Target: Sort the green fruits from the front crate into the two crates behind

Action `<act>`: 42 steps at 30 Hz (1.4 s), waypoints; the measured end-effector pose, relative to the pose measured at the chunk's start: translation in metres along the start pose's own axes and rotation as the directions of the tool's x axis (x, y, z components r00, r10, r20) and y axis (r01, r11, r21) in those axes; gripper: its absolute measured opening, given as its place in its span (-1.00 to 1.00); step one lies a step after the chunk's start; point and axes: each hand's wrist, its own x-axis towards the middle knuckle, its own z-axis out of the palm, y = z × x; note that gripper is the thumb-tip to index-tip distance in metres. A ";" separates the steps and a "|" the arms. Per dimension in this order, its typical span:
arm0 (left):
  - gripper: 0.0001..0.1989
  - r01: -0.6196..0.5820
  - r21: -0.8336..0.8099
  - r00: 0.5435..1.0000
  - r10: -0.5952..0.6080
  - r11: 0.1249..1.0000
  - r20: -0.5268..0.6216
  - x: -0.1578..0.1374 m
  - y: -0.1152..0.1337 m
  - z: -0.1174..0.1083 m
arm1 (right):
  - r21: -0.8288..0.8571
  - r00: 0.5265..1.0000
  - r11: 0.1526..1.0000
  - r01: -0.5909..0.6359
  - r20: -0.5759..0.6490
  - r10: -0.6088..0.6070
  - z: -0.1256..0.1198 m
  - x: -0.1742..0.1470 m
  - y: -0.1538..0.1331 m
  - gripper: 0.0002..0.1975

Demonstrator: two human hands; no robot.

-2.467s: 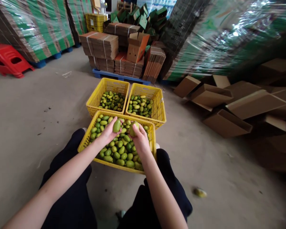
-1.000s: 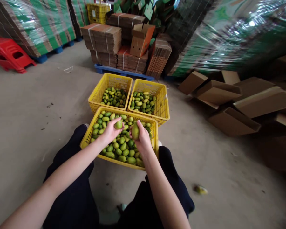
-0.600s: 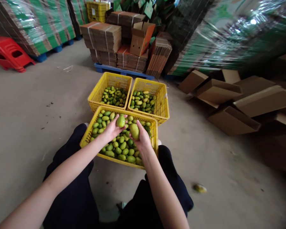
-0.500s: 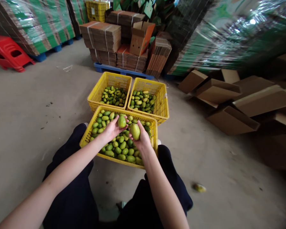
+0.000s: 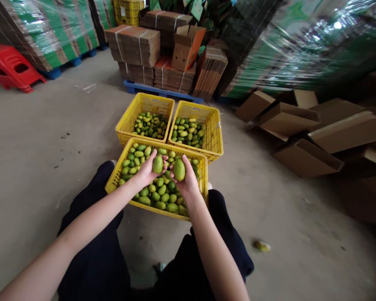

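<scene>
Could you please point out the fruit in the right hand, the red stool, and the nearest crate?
Fruit point(image 5: 179, 169) in the right hand point(image 5: 188, 181): head view, middle of its skin.
Red stool point(image 5: 8, 63): head view, plastic between its openings.
Nearest crate point(image 5: 203, 177): head view, right wall.

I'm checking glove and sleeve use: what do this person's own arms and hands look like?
The left hand and right hand are bare, without gloves. No sleeve shows on the left forearm or right forearm, and no watch, wristband or marking stands out. Dark navy cloth trousers are worn.
</scene>
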 end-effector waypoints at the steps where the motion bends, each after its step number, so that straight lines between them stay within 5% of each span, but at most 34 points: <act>1: -0.63 -0.001 -0.013 1.000 0.001 1.000 0.001 0.000 0.000 0.000 | 0.013 1.000 1.000 -0.004 -0.006 0.004 0.000 0.001 0.000 -0.66; 10: -0.60 0.065 -0.040 0.996 -0.067 0.997 -0.057 -0.010 0.008 0.007 | 0.119 0.995 0.988 -0.100 0.018 0.098 0.000 -0.002 -0.006 -0.86; 16: -0.69 0.190 -0.025 0.979 -0.191 0.982 -0.069 -0.008 0.009 0.010 | 0.205 0.979 0.960 -0.192 -0.026 0.202 -0.002 -0.001 -0.008 -0.82; 25: -0.71 0.215 0.016 0.974 -0.213 0.976 -0.075 -0.007 0.008 0.004 | 0.174 0.963 0.951 -0.255 -0.046 0.267 -0.004 -0.001 -0.011 -0.77; 28: -0.72 0.145 0.049 0.988 -0.142 0.988 -0.053 -0.007 0.007 0.006 | 0.113 0.968 0.963 -0.247 -0.029 0.251 -0.005 0.001 -0.010 -0.78; 31: -0.88 -0.057 0.201 0.995 0.071 0.978 -0.063 -0.007 0.004 0.006 | -0.039 0.981 0.980 -0.195 -0.028 0.194 -0.006 0.003 -0.005 -0.79; 33: -0.89 -0.277 0.338 0.955 0.296 0.899 -0.003 -0.008 0.002 0.005 | -0.258 0.996 0.966 -0.003 -0.082 -0.019 -0.007 0.002 -0.001 -0.79; 35: -0.67 -0.497 0.447 0.858 0.498 0.744 0.125 -0.008 0.001 0.002 | -0.566 0.906 0.763 0.312 -0.064 -0.418 -0.008 0.000 0.001 -0.68; 37: -0.58 -0.625 0.492 0.769 0.588 0.606 0.252 -0.008 0.002 0.000 | -0.786 0.676 0.346 0.511 0.119 -0.727 -0.010 -0.003 0.003 -0.58; 39: -0.57 -0.670 0.480 0.735 0.600 0.567 0.317 -0.010 0.003 0.000 | -0.841 0.508 0.007 0.541 0.319 -0.800 -0.014 -0.005 0.004 -0.61; 42: -0.57 -0.660 0.418 0.750 0.584 0.625 0.311 -0.015 0.005 0.003 | -0.818 0.438 -0.131 0.560 0.427 -0.791 -0.017 -0.004 0.007 -0.65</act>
